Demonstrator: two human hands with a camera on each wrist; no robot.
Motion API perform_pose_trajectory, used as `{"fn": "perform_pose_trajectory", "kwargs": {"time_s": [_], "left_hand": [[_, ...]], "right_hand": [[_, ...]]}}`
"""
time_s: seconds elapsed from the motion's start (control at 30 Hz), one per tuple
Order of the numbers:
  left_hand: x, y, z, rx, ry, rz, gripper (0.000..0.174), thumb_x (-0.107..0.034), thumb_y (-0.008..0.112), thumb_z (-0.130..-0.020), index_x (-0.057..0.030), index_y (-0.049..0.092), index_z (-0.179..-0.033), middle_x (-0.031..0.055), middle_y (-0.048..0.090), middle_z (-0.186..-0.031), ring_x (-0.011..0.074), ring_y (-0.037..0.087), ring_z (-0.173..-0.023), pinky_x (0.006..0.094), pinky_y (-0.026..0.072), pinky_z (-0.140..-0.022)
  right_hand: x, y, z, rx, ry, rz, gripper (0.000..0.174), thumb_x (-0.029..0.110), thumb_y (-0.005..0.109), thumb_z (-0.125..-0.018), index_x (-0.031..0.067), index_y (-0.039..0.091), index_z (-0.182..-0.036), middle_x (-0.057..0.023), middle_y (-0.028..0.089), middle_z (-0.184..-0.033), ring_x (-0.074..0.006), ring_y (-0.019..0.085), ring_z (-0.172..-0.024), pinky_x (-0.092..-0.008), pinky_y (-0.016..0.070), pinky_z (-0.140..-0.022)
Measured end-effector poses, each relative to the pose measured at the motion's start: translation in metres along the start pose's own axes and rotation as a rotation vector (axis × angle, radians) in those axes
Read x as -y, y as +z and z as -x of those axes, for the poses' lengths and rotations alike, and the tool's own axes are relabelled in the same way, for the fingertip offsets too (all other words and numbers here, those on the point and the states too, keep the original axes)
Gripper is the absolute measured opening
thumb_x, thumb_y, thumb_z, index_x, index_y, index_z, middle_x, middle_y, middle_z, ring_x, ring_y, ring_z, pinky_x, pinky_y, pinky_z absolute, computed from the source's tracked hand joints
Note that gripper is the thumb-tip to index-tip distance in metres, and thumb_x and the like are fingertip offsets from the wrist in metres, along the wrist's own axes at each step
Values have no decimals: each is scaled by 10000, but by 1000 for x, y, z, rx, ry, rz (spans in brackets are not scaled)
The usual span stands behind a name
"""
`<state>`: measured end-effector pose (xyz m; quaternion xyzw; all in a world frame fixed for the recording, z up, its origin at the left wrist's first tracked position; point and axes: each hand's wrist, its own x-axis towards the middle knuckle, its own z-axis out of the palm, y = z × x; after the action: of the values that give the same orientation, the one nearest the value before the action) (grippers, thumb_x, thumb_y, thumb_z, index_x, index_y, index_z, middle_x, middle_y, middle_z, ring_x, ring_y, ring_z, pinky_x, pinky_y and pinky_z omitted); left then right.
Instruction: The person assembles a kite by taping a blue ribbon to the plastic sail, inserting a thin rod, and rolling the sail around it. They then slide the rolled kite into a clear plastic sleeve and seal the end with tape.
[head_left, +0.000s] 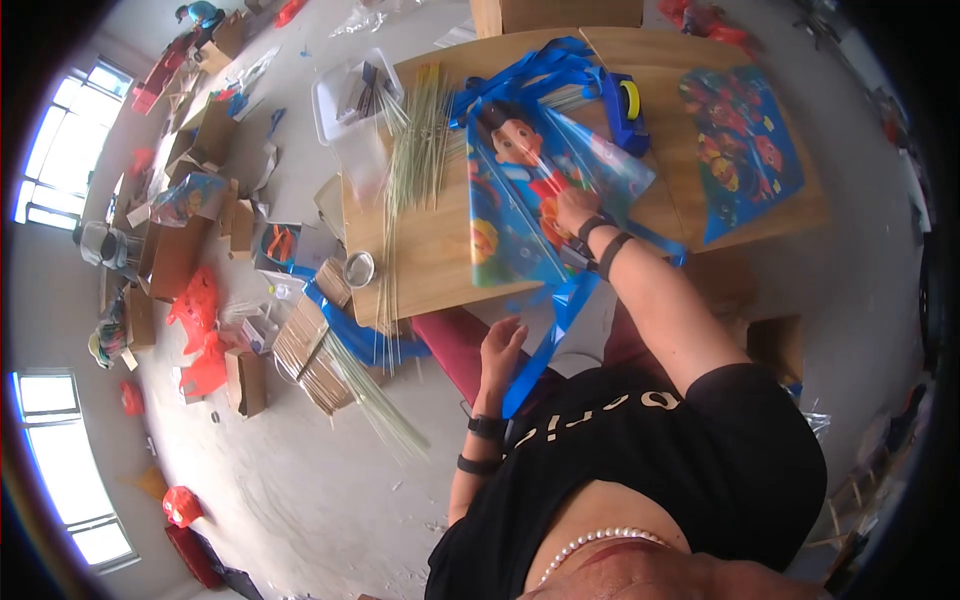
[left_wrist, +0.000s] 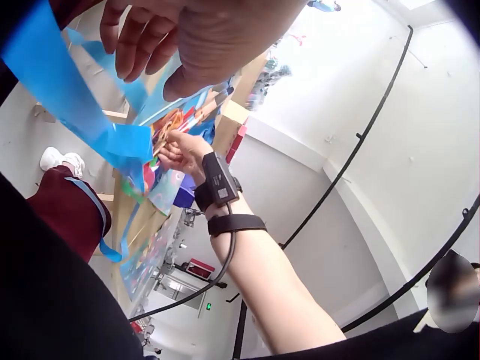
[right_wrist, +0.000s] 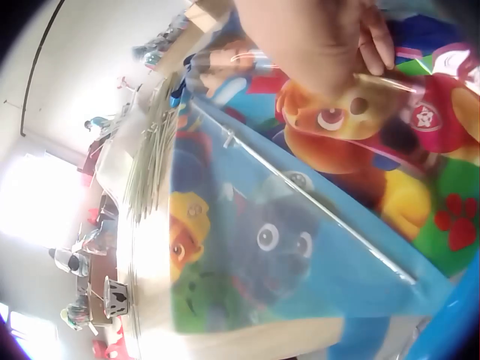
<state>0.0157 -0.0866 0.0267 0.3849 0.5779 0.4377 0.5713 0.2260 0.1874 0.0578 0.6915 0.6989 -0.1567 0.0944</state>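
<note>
A cartoon-printed plastic kite (head_left: 495,245) lies spread on the wooden table in front of me. My right hand (head_left: 577,212) is over its middle, fingers curled around a thin rod (right_wrist: 384,81) that shows on both sides of the hand in the right wrist view. Another pale rod (right_wrist: 322,214) runs along the kite's folded edge. My left hand (head_left: 500,350) hangs in the air before the table edge, fingers loosely bent and nothing in them. Beside it, a long blue ribbon (head_left: 553,345) trails from the kite toward my lap.
Thin pale sticks (head_left: 420,150) lie in a bundle at the table's left, near a clear plastic bin (head_left: 325,110) and a round container (head_left: 359,269). A blue tape dispenser (head_left: 622,125) stands behind the kite. Another printed sheet (head_left: 740,150) covers the right. Cardboard boxes (head_left: 180,245) crowd the floor.
</note>
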Motion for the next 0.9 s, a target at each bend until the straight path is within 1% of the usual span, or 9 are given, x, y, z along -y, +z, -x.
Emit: {"fn": "perform_pose_trajectory", "kwargs": {"time_s": [0.13, 0.27, 0.33, 0.47, 0.53, 0.6, 0.7, 0.8, 0.9], "left_hand": [[-16, -4, 16, -28, -46, 71, 369, -175, 737, -965, 35, 648, -1255, 137, 725, -1123, 183, 691, -1019, 312, 549, -898], [0, -23, 16, -42, -3, 59, 364, -163, 731, -965, 39, 646, -1256, 135, 720, -1134, 188, 690, -1017, 304, 547, -899], [-18, -28, 20, -34, 1, 62, 332, -162, 723, -973, 22, 658, -1242, 101, 719, -1098, 158, 684, -975, 287, 545, -867], [-47, -41, 9, -49, 46, 58, 281, -138, 670, -1011, 6, 652, -1252, 70, 748, -1024, 104, 677, -865, 241, 514, -773], [-71, -47, 1, -6, 80, 76, 303, -167, 710, -995, 13, 659, -1233, 17, 697, -993, 89, 644, -891, 232, 516, -789], [-96, -49, -8, 1, 118, 51, 319, -143, 699, -999, 38, 645, -1256, 45, 699, -1034, 106, 643, -930, 237, 513, -825], [-134, -46, -13, -27, 202, -75, 313, -132, 694, -997, 35, 648, -1258, 79, 714, -1079, 135, 660, -966, 273, 524, -855], [-171, -33, -18, -35, 389, -214, 282, -137, 693, -998, 7, 668, -1239, 71, 721, -1078, 130, 664, -970, 283, 524, -855], [-238, -1, -9, -193, 626, -494, 203, -107, 688, -974, -34, 711, -1162, 80, 730, -1046, 188, 681, -951, 336, 528, -860]], "right_hand": [[-67, -15, 14, -64, -261, -57, 289, 267, 729, -811, 18, 769, -951, -223, 741, -898, -352, 741, -873, -445, 569, -754], [-174, -58, 24, 335, -341, -1130, 293, 221, 691, -929, 10, 670, -1130, -40, 675, -983, -136, 614, -902, -303, 507, -774], [-205, -146, 70, 391, -388, -1057, 262, 179, 674, -944, 18, 658, -1150, -28, 649, -1040, -131, 607, -975, -286, 496, -829], [-321, -244, 91, -46, -305, -529, 288, 179, 640, -958, 12, 645, -1193, -84, 666, -1047, -210, 661, -1011, -321, 530, -853], [-382, -262, 52, -693, -33, 78, 273, 90, 581, -956, 11, 615, -1215, -181, 663, -1122, -353, 673, -1061, -399, 550, -890], [-387, -319, 75, -927, 23, 376, 303, -4, 514, -934, 6, 591, -1227, -250, 609, -1225, -439, 620, -1127, -451, 545, -924], [-365, -389, 105, -1135, 120, 107, 353, -92, 469, -891, 11, 585, -1208, -221, 586, -1228, -420, 604, -1152, -451, 534, -917], [-311, -390, 140, -1361, -307, 35, 164, 3, 550, -921, 17, 583, -1080, -250, 593, -1099, -446, 636, -970, -501, 531, -810], [-277, -357, 128, -1248, -556, -47, 361, -114, 492, -866, 30, 573, -1187, -166, 577, -1172, -403, 604, -1112, -462, 517, -890]]}}
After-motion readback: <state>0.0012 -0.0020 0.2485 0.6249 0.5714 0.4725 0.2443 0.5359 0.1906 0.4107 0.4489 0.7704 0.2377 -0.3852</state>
